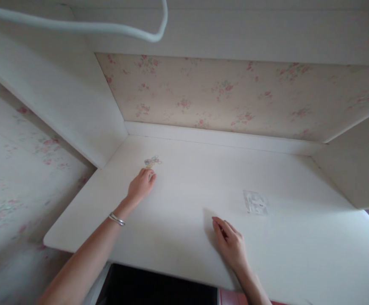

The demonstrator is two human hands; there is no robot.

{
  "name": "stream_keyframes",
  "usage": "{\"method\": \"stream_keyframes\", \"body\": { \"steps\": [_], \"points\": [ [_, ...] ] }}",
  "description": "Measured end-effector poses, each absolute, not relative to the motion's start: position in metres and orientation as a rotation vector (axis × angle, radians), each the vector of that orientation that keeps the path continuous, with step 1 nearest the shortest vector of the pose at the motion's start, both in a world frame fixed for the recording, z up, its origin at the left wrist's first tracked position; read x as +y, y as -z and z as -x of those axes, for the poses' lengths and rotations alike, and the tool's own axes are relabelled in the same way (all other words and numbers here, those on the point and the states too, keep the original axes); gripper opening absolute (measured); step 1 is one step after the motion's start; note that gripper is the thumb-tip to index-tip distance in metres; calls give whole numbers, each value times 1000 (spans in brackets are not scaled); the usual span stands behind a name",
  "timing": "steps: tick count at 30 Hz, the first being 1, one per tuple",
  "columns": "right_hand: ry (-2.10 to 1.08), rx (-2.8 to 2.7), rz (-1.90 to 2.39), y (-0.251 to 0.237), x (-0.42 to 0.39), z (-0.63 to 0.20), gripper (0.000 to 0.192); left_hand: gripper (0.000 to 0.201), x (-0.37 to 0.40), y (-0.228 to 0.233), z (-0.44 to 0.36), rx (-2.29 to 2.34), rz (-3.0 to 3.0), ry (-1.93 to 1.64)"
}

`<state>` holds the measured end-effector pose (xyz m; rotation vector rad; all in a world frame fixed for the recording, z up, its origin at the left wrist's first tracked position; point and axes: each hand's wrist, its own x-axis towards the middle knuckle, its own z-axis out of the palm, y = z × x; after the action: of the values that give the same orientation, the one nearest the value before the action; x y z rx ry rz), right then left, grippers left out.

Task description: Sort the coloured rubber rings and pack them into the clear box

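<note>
Your left hand [141, 186] reaches the small pile of what appear to be rubber bands [152, 161] near the desk's [184, 199] back left corner, fingertips closing, nothing gripped. Right hand [230, 243] rests flat, empty, near the front edge. Pinch low, steadily.

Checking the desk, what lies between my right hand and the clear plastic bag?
Only bare white desktop separates right hand from small clear plastic bag, head view.
</note>
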<state>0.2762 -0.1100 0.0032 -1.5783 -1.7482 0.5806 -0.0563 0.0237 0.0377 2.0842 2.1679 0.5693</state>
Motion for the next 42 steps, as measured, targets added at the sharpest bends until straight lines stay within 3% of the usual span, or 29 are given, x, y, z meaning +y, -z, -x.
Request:
{"method": "stream_keyframes", "body": {
  "steps": [10, 25, 42],
  "points": [
    [-516, -1682, 1736, -2, -108, -241, 33, 58, 114, -39, 79, 2105, -2327, -266],
    [-475, -1674, 1814, -5, -109, -236, 31, 29, 132, -6, 78, 1981, -2440, -408],
    [-447, -1775, 1860, -4, -104, -237, 31, 52, 121, -4, 70, 2044, -2385, -358]
  ]
}}
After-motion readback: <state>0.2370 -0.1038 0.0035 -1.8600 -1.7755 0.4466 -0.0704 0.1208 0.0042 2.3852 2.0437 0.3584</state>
